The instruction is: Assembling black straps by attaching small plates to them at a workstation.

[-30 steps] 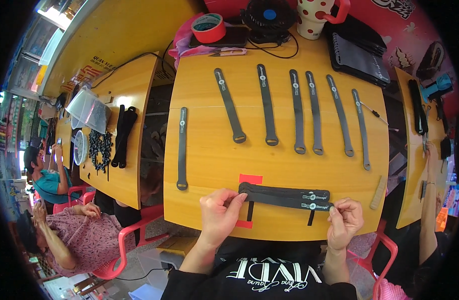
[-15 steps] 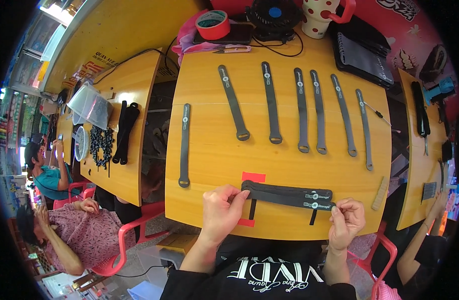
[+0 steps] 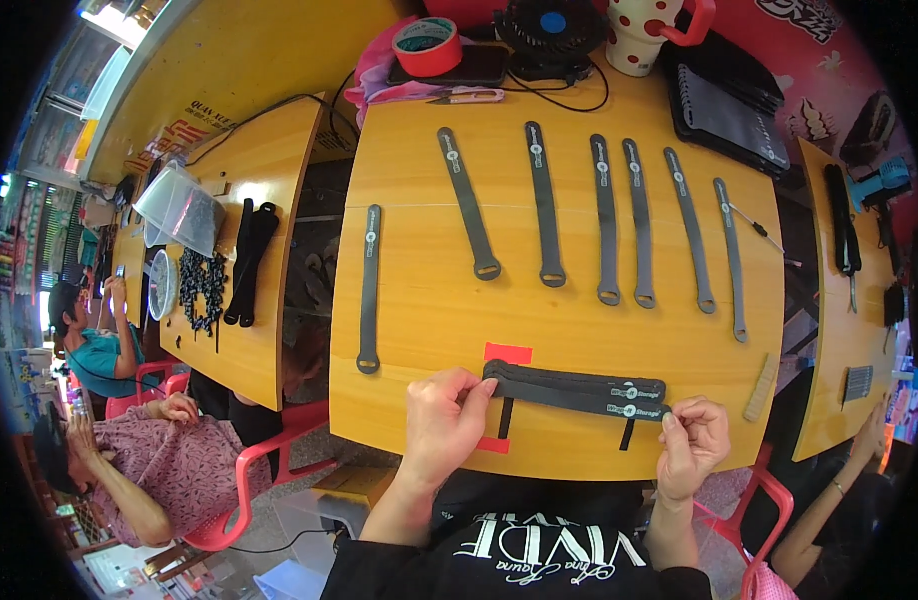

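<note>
My yellow-brown wooden tabletop (image 3: 449, 320) carries seven dark straps (image 3: 544, 205) laid singly, one off to my left. Near my edge, a stack of straps (image 3: 577, 389) lies between my fingers (image 3: 469, 402), beside red tape patches (image 3: 509, 353) and black strips (image 3: 627, 435). Along the far side sit a pink cloth (image 3: 372, 88), a black fan (image 3: 551, 45), a spotted tumbler (image 3: 634, 38) and a spiral notebook (image 3: 724, 118).

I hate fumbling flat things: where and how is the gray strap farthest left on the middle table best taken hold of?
Probably by the slotted end, from the near side, pinching its side edges: the gray strap lies flat and on its own, that rounded end turned to the near side.
</note>
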### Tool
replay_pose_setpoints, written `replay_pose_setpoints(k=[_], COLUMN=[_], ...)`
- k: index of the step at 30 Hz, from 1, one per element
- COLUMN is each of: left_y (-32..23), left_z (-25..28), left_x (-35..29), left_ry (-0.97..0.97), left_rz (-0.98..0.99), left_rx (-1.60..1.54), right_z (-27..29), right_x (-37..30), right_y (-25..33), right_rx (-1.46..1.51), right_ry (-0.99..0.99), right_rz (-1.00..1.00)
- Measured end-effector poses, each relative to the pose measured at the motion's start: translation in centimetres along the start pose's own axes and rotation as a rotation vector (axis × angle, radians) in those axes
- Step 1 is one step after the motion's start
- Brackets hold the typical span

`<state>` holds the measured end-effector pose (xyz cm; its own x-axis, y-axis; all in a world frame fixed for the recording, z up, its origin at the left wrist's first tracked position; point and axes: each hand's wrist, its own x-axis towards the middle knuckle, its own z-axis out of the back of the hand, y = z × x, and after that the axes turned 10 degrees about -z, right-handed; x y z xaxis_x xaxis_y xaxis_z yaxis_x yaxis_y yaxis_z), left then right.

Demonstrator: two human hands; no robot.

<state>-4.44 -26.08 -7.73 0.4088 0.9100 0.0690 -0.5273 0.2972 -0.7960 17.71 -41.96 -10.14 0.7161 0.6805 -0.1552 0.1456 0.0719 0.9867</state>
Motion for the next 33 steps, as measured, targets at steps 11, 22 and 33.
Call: replay_pose_setpoints(k=[11,22,33], left_y=[-0.2,-0.7,-1.3], left_z=[0.0,0.2,0.8], left_x=[0.2,0.6,0.7], left_ry=[0.022,0.058,0.159], left_rz=[-0.034,-0.075,0.003], left_rx=[0.046,0.207,0.273], right_z=[-0.5,-0.3,-0.2], right_x=[0.1,0.0,0.0], right_y=[0.2,-0.2,0.1], right_rx=[-0.027,-0.029,-0.034], right_ry=[-0.048,-0.040,-0.036], right_rz=[0.010,0.013,0.014])
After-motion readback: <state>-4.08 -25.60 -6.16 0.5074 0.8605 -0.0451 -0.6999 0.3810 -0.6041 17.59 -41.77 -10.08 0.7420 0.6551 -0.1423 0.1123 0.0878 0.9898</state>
